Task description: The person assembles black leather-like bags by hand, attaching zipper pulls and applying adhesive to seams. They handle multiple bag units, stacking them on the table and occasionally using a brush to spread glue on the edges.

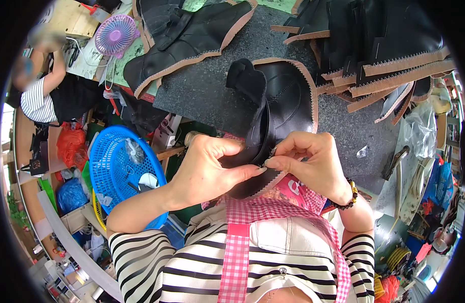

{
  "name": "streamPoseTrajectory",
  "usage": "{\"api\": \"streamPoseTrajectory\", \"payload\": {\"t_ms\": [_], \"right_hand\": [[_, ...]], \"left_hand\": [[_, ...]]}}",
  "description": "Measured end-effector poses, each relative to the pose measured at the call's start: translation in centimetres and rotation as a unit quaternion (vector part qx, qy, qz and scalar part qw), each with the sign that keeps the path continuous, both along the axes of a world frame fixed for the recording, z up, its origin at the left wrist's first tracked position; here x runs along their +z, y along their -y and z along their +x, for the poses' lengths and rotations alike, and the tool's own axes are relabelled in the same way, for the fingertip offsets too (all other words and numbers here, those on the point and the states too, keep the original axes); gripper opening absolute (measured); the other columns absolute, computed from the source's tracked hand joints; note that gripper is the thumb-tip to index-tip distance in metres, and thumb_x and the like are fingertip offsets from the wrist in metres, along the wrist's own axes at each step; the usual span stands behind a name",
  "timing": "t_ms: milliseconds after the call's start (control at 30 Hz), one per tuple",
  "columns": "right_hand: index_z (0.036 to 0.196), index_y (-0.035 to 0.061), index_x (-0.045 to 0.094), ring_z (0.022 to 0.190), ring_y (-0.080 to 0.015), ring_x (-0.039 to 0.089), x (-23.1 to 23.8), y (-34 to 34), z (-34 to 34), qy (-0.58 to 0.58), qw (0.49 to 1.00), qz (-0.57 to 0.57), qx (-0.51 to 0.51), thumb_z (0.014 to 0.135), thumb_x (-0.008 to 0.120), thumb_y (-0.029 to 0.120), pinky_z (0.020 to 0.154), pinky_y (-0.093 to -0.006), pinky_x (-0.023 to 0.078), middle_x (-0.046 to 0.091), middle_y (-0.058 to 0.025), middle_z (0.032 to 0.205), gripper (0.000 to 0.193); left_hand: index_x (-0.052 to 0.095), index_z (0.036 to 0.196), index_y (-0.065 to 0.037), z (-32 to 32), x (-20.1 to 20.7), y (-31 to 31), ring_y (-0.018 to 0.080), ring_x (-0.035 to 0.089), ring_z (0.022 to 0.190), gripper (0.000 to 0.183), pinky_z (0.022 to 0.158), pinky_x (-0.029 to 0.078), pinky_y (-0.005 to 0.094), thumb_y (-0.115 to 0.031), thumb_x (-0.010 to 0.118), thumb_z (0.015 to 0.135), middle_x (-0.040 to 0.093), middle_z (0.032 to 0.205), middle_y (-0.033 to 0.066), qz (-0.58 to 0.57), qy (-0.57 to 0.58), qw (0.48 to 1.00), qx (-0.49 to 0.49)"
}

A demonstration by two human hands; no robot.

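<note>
A black leather shoe upper (pixel 293 103) with a tan, zigzag-stitched edge lies partly on the dark worktop and hangs over its near edge towards me. My left hand (pixel 204 171) is closed on the upper's near part, thumb stretched along the opening's edge. Close beside that thumb, the thumb and fingers of my right hand (pixel 313 161) pinch the same edge. Between the two hands, whatever small part the fingertips grip is too covered to name. A beaded bracelet (pixel 353 194) circles my right wrist.
More black uppers (pixel 192 48) lie at the far left, and a pile of them (pixel 379 45) at the far right. A hammer-like tool (pixel 396 162) rests near clear plastic (pixel 422 134). At left are a blue basket (pixel 103 161), a purple fan (pixel 116 35) and another person (pixel 40 101).
</note>
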State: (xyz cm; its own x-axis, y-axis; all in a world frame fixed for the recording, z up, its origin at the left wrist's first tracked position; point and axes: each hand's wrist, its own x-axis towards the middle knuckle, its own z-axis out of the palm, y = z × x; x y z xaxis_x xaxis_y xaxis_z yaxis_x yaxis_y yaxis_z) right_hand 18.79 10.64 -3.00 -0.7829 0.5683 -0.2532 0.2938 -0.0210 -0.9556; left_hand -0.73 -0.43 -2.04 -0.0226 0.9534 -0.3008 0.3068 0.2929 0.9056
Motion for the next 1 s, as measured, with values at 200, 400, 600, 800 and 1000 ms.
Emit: {"api": "streamPoseTrajectory", "payload": {"t_ms": [200, 400, 600, 800, 1000], "right_hand": [[0.089, -0.0022, 0.069, 0.070, -0.0138, 0.069, -0.6, 0.2, 0.3, -0.069, 0.989, 0.127, -0.022, 0.076, 0.077, 0.004, 0.061, -0.0251, 0.054, 0.069, -0.0100, 0.082, 0.016], [0.091, -0.0010, 0.071, 0.070, -0.0138, 0.069, -0.8, 1.1, 0.1, -0.081, 0.979, 0.169, -0.082, 0.075, 0.077, 0.004, 0.059, -0.0238, 0.052, 0.069, -0.0103, 0.083, 0.018], [0.091, -0.0001, 0.072, 0.067, -0.0125, 0.067, -1.1, 1.0, 0.3, -0.102, 0.977, 0.171, -0.079, 0.075, 0.077, 0.003, 0.056, -0.0221, 0.049, 0.070, -0.0096, 0.083, 0.017], [0.089, 0.0009, 0.072, 0.065, -0.0133, 0.066, -0.7, 0.8, 0.4, -0.108, 0.968, 0.220, -0.048, 0.074, 0.077, 0.002, 0.055, -0.0228, 0.049, 0.070, -0.0097, 0.082, 0.016], [0.095, 0.0013, 0.069, 0.072, -0.0159, 0.066, -0.4, 0.0, 0.6, -0.063, 0.961, 0.269, -0.028, 0.067, 0.082, 0.004, 0.061, -0.0268, 0.052, 0.068, -0.0095, 0.087, 0.031]], "left_hand": [[0.072, 0.086, 0.002, 0.2, -0.6, -0.1, 0.0009, 0.052, 0.065, 0.013, 0.055, 0.042, 0.0215, -0.002, 0.079, 0.075, 0.065, 0.069, 0.0006, 0.042, -0.015, 0.999, 0.009], [0.071, 0.081, 0.002, 0.7, -0.5, -0.4, 0.0006, 0.047, 0.062, 0.010, 0.052, 0.039, 0.0224, -0.002, 0.079, 0.075, 0.060, 0.062, -0.0013, 0.071, 0.012, 0.997, 0.029], [0.063, 0.064, 0.002, 0.8, 0.6, -0.7, -0.0006, 0.039, 0.059, 0.021, 0.047, 0.035, 0.0249, -0.002, 0.079, 0.075, 0.056, 0.055, -0.0011, 0.043, 0.012, 0.999, 0.025], [0.062, 0.065, 0.003, 0.6, -0.2, -0.7, -0.0006, 0.039, 0.059, 0.021, 0.047, 0.035, 0.0261, -0.003, 0.079, 0.074, 0.055, 0.054, 0.0036, 0.063, 0.011, 0.998, 0.011], [0.059, 0.064, 0.004, 0.7, 0.0, -0.7, 0.0056, 0.047, 0.052, 0.020, 0.047, 0.037, 0.0286, 0.000, 0.077, 0.072, 0.053, 0.055, 0.0106, 0.109, -0.050, 0.992, -0.028]]}}
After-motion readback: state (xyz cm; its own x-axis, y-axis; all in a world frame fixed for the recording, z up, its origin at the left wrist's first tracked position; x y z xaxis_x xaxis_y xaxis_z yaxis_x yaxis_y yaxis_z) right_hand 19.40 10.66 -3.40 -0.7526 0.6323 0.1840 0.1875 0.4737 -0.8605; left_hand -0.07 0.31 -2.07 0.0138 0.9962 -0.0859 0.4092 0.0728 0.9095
